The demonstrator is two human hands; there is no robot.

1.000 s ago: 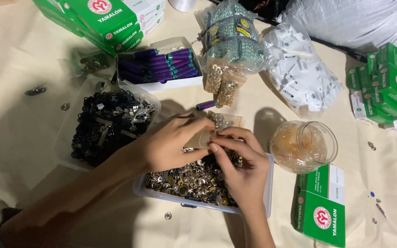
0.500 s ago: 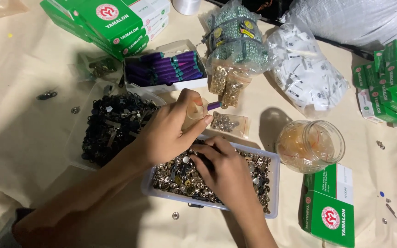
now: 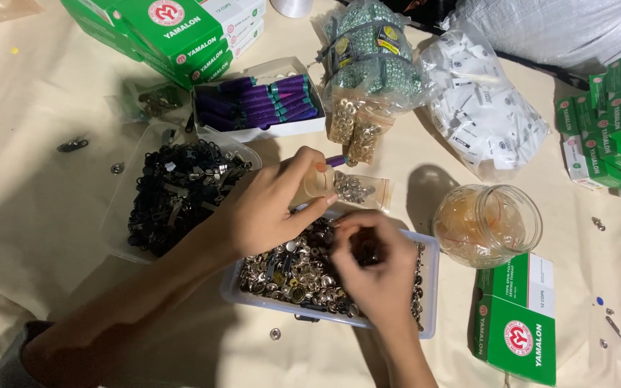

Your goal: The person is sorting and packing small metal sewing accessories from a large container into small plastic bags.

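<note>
- Silver-toned metal snaps and eyelets, loose, fill a shallow clear plastic tray [image 3: 425,287]; the right hand [image 3: 375,269] lies over the heap, fingers [image 3: 346,223] curled down and drawn together, seemingly pinching a small piece, though what is hidden.
- Left hand [image 3: 271,208]: fingers pressed around a small pale bottle-like object [image 3: 318,179] with a purple tip, held just above the tray's far edge.
- Step, as judged: picking single fasteners from the heap. The next pick calls for a fine fingertip pinch to lift one piece without dragging its neighbours.
- Small clear bag of eyelets [image 3: 361,190]: just beyond the left fingers, lying on the cream-clothed desk [image 3: 30,165].
- Black zipper sliders in a clear tray [image 3: 177,190]: beside the left wrist.
- White open box of purple thread spools [image 3: 264,104]: farther beyond the left fingers.
- Glass jar [image 3: 486,223], round and open: to the right of the right fingers.
- Green rectangular boxes with round red-and-white emblem: one [image 3: 515,320] near the right wrist, a stack [image 3: 174,32] far beyond the left fingers, more [image 3: 616,118] at the right edge.
- Clear bag of white tags [image 3: 483,108] and mesh-patterned bag of brass rings [image 3: 368,65]: well beyond both hands.
</note>
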